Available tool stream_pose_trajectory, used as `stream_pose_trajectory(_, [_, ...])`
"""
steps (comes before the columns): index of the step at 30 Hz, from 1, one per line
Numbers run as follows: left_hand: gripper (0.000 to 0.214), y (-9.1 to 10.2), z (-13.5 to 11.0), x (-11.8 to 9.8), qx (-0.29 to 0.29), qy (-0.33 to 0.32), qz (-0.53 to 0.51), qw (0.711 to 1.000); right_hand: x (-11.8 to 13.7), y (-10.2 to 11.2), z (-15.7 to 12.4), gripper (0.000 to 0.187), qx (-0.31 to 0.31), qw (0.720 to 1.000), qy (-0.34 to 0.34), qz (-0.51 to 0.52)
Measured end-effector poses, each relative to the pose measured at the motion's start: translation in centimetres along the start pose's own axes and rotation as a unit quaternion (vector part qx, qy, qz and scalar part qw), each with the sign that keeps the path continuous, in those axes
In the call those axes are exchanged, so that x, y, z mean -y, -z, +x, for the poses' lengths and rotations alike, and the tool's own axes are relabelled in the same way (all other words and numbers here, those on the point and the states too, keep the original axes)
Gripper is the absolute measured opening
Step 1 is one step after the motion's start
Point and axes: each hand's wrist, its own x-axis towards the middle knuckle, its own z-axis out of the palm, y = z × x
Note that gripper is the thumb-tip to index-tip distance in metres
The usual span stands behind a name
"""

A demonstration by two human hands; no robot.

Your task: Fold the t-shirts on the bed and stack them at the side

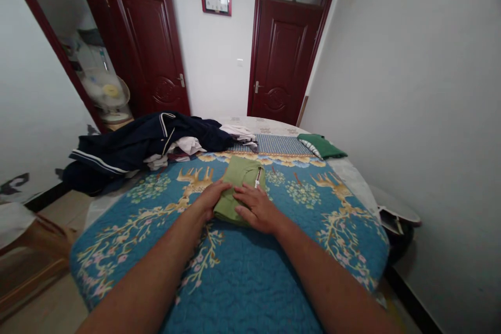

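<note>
A light green garment, folded into a neat rectangle, lies on the blue quilted cloth in front of me. Its neckline and a small white label show at the upper right. My left hand rests along the garment's left edge, fingers stretched forward and partly over the fabric. On the garment's right side my right hand lies flat with its fingers apart, touching the top layer. Neither hand grips the fabric visibly.
A heap of dark navy clothes with white trim lies at the back left, pale clothes among it. A folded dark green garment sits at the back right. A wooden stool stands left, a dark bag right.
</note>
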Motion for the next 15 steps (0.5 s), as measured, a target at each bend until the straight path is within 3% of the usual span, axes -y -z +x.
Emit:
stream_pose_trajectory(4, [0.061, 0.6, 0.0, -0.2, -0.054, -0.041, 0.09, 0.994, 0.6, -0.2, -0.2, 0.046, -0.013, 0.999, 0.03, -0.022])
stream_pose_trajectory(6, [0.068, 0.9, 0.1, -0.3, -0.052, -0.04, 0.097, 0.993, 0.1, 0.4, -0.4, 0.039, -0.067, 0.998, 0.01, -0.018])
stream_pose_trajectory(10, [0.09, 1.3, 0.4, -0.2, -0.055, 0.001, 0.054, 0.997, -3.5, 2.3, -1.1, 0.04, -0.21, 0.96, -0.185, -0.008])
stream_pose_trajectory(13, [0.101, 0.5, 0.4, 0.3, -0.052, 0.005, 0.011, 0.999, -6.1, 3.3, -1.6, 0.044, -0.196, 0.924, -0.323, 0.057])
stream_pose_trajectory(15, [0.105, -0.5, 0.2, 0.8, -0.038, -0.007, -0.023, 0.999, -7.1, 3.3, -1.8, 0.05, -0.154, 0.916, -0.343, 0.136])
